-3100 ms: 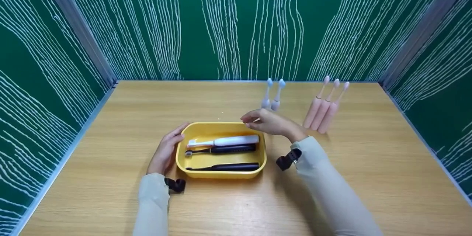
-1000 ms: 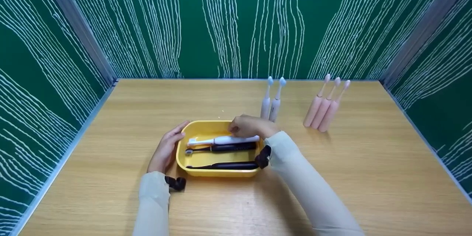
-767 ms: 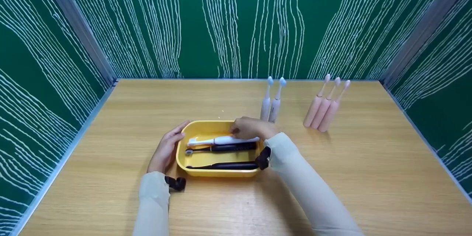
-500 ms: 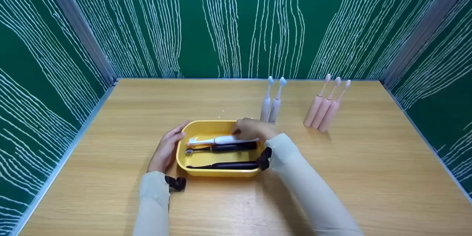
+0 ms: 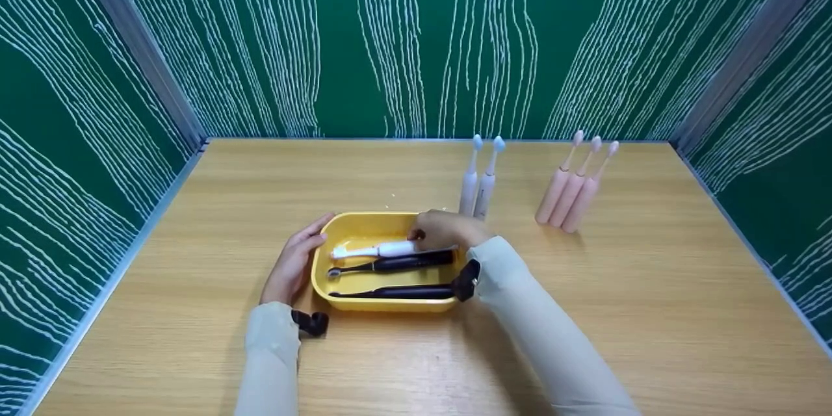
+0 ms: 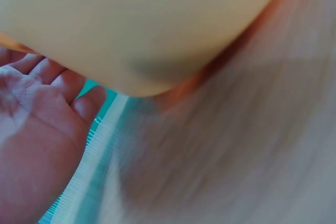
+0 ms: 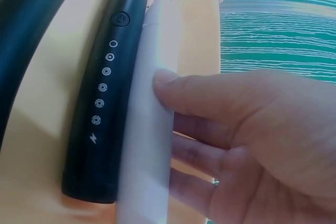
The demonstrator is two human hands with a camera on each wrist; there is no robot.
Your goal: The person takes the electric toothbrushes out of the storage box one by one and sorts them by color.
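In the head view a yellow plastic box (image 5: 364, 305) holds one white and two black electric toothbrushes lying lengthwise. My left hand (image 5: 290, 264) rests against the box's left side, its thumb at the rim; in the left wrist view the relaxed fingers (image 6: 68, 85) meet the outer wall. Inside the box, my right hand (image 5: 448, 229) pinches the handle of the white electric toothbrush (image 5: 393, 248), thumb on top in the right wrist view. Alongside it lies a black electric toothbrush (image 7: 105, 93) with a column of mode icons. Another black electric toothbrush (image 5: 409, 292) lies along the near wall.
Two white electric toothbrushes (image 5: 468, 194) with blue heads stand upright behind the box. Farther right, three pink electric toothbrushes (image 5: 567, 198) stand in a row. Green panels with white wavy lines (image 5: 390, 45) enclose the wooden table (image 5: 273, 175) at the back and sides.
My right hand has come down from over the back rim into the box and taken hold of the white electric toothbrush. That brush and the adjacent black one have tilted slightly. The left hand stays put.
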